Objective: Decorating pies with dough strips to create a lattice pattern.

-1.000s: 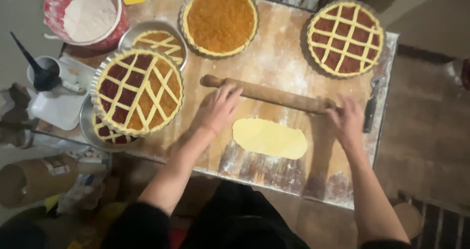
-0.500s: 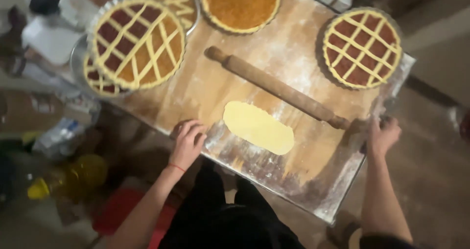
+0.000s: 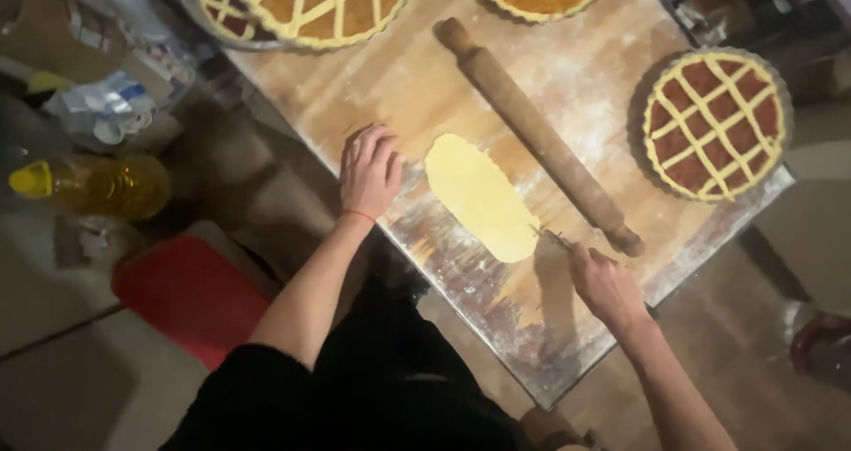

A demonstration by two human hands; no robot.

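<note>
I am watching both hands, which were on the rolling pin [image 3: 536,136] 1 second ago and off it half a second ago; the pin is now lying idle, slanted across the floured wooden board [image 3: 425,88], just beyond the dough. So the rolling appears to be over and cutting or trimming seems to be starting. The oval strip of yellow dough [image 3: 481,197] is lying flat between the 2 hands. My left hand [image 3: 370,171] is resting palm down on the board, fingers unclenched and gripping nothing, just beside the dough's left end. My right hand [image 3: 605,283] is clasping a small thin tool [image 3: 551,235], its tip touching the dough's right end; I cannot make out what kind. 3 tarts, 2 of them latticed [image 3: 714,123] [image 3: 324,3], are sitting at the board's far side.
</note>
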